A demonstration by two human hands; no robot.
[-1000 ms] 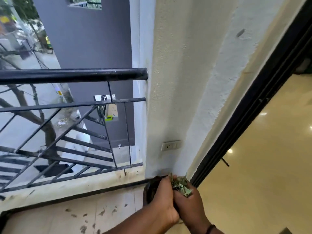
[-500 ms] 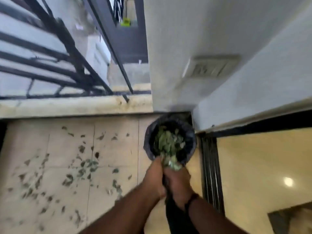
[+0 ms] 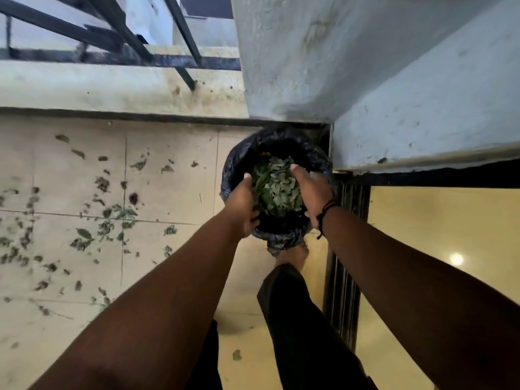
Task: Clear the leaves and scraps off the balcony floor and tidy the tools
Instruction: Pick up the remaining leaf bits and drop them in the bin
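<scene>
A round bin lined with a black bag stands in the balcony corner against the white wall. Inside it lies a heap of green leaves. My left hand is over the bin's left side and my right hand over its right side, palms turned toward the leaves with fingers fairly straight, apart from each other. Neither hand holds anything that I can see. More leaves and scraps are scattered across the beige floor tiles to the left.
A black metal railing on a low kerb bounds the balcony at the top. The sliding-door track runs on the right, with a glossy indoor floor beyond. My foot and dark trouser leg are just below the bin.
The view tilted down from the railing to the floor. My hands, earlier pressed together round a bunch of leaves over the bin, have parted, and the leaves now lie in the bin.
</scene>
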